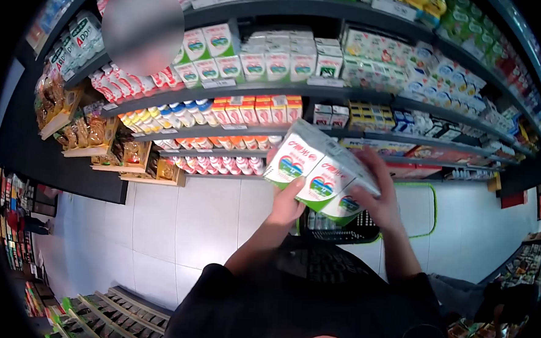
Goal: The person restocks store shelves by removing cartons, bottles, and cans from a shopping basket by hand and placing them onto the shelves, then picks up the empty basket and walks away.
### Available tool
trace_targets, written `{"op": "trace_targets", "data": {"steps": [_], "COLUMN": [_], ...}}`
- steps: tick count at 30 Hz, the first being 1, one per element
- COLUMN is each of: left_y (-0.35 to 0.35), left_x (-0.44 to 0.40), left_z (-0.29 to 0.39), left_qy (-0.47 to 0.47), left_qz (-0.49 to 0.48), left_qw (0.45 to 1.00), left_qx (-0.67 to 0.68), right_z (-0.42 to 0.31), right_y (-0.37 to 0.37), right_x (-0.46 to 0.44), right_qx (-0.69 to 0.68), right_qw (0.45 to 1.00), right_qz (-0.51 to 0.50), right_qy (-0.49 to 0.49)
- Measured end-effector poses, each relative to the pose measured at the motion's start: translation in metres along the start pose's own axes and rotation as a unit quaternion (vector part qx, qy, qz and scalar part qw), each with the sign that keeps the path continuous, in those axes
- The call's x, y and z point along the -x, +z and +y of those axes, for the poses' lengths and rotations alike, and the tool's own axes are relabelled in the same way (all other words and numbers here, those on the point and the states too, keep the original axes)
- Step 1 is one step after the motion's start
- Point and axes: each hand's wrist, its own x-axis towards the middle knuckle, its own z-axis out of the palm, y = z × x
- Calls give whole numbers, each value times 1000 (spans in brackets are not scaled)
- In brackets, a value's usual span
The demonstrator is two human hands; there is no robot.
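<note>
Black shirt [313, 287] nearest, btm ctr, covering the wearer's chest & upper arms.

Biggest thing past it: shelving [275, 88], several tiers, curving across the top of the view, packed w/ cartons, bottles & multipacks, price labels along the edges. Blurred oval patch hides part of it, upper L. Pale tiled floor [157, 224] below the shelves. Dark counter [93, 175] far L, w/ wooden trays [88, 153] of bagged goods beside it, near the shelving. Slatted rack [116, 320] btm L.

Black basket [340, 239] low, just R of ctr, partly hidden by the pack & shirt; green loop [434, 214] sticks out on its R side. Some small clear-looking packages [323, 222] inside, too small to ID.

Carton pack [319, 171] up in the air, btwn the hands, overlapping the basket's far side in view. White w/ green lower edge, blue/red logos, wrapped in clear film; tilted, R end lower, red lettering upside down.

Left hand [288, 202] part closed on the pack's L/lower edge: thumb flat on the front, most fingers hidden behind. Right hand [379, 190] half open, curved round the R end, thumb side on the front, fingers over the upper side. Both have hold of the same pack.
</note>
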Motion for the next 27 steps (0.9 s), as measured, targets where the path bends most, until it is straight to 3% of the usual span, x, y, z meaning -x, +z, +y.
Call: {"op": "trace_targets", "data": {"steps": [3,5,6,7,8,9,12,15,17,19,20,24,27], "left_y": [-15,-17,-24,-14,-1,-15,12,6,21,19,18,46,48], "left_x": [-20,-50,-64,-81,-104,-125,-171,-205,-214,-230,-237,-245,-266], "left_z": [29,49,62,74,85,100,113,106,102,99,100,127,142], "left_qy": [14,51,7,37,61,6,-11,-18,-2,3,0,-34,-65], "left_qz": [-23,-79,-89,-89,-111,-81,-71,-130,-145,-128,-120,-12,50], "left_qw": [1000,996,995,993,989,983,993,990,989,990,990,976,949], "left_qx": [7,8,-39,-71,-78,-164,-94,-50,-5,-52,-74,-215,-303], "right_z": [-26,-29,-35,-44,-46,-47,-49,-30,-28,-14,-12,-16,-6], "right_y": [14,22,19,29,27,22,22,27,37,35,30,27,22], "right_x": [-46,-81,-100,-117,-137,-158,-201,-226,-235,-251,-260,-295,-331], "right_qx": [129,58,165,73,146,216,261,194,80,-10,-11,-35,-39], "right_qw": [984,991,976,986,966,936,908,935,975,988,986,986,994], "right_qz": [-125,-120,-110,-82,-73,-62,-15,70,116,138,127,152,84], "right_qy": [-2,-27,-93,-124,-198,-272,-327,-288,-173,-69,-103,-63,-57]}}
